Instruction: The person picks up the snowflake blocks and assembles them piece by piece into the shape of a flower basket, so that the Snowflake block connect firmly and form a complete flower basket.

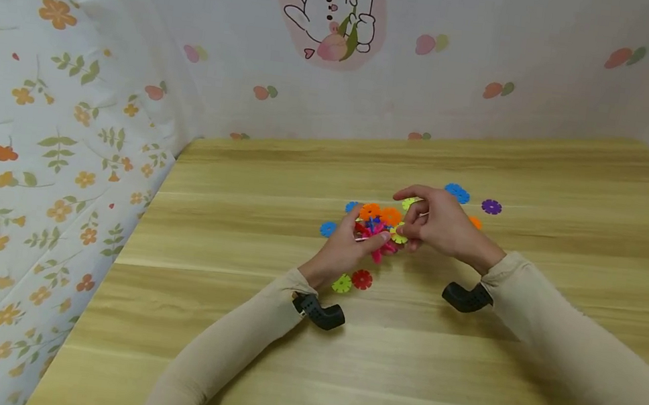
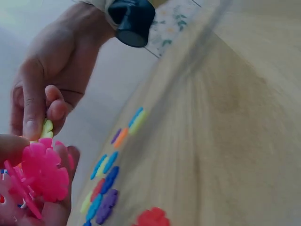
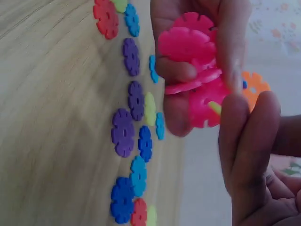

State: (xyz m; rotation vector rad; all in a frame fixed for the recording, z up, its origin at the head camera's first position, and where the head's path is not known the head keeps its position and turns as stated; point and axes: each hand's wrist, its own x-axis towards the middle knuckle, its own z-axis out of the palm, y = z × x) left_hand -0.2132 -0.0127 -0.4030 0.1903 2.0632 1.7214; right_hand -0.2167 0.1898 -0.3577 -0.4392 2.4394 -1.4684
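My left hand (image 1: 339, 253) holds a cluster of interlocked plastic flower discs (image 2: 45, 170) above the table. Bright pink discs (image 3: 187, 45) face the wrist cameras, and orange discs (image 1: 391, 217) show on its far side. At the cluster's right edge, my right hand (image 1: 449, 226) pinches a yellow-green disc (image 1: 399, 233) between thumb and fingertips. In the right wrist view that disc's edge (image 3: 215, 107) overlaps a pink one, and the right fingertips (image 3: 235, 106) hide most of it.
Loose discs lie on the wooden table (image 1: 220, 257) beneath and around the hands. Among them are a red disc (image 1: 361, 279), a purple disc (image 1: 491, 207), blue discs (image 1: 457, 192) and a dark blue disc (image 3: 122, 200). Printed cloth (image 1: 215, 7) hangs behind and to the left.
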